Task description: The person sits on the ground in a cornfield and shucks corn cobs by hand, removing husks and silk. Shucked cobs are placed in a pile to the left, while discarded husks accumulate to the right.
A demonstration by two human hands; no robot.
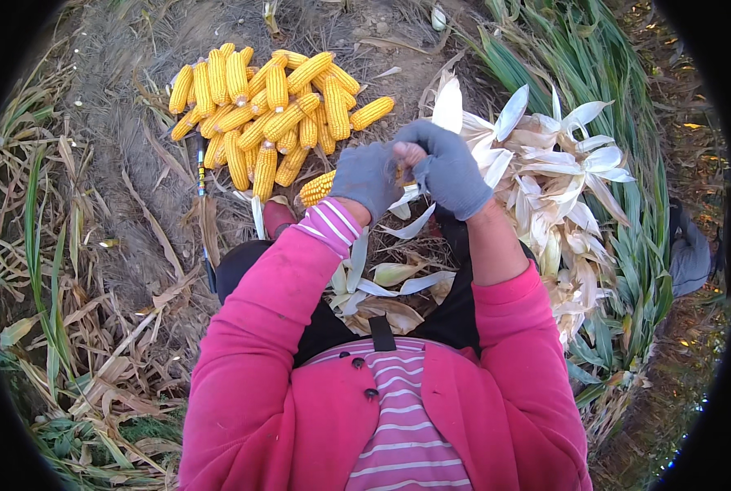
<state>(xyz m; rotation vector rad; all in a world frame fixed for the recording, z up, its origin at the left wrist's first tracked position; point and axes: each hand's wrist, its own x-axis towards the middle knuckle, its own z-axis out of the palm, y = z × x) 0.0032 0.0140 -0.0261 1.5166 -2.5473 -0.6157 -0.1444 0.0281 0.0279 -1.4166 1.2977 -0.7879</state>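
Note:
My left hand (367,179), in a grey knit glove with bare fingertips, is wrapped around a yellow corn ear (317,188). The kernelled tip of that ear sticks out on the left, while its middle is hidden by the glove. Pressed close beside it, my right hand (452,169), gloved alike, is curled shut at the ear's other end. Pale husk leaves (410,195) hang below the two hands, and what the right fingers pinch is mostly covered. A heap of husked corn ears (279,116) lies on the soil just beyond my left hand.
Stripped husks (562,166) are piled at the right, against a bank of green corn stalks (639,202). A thin banded stick (202,178) lies left of my knee. An ear in its husk (396,273) rests between my legs. Dry stalks (104,380) litter the left ground.

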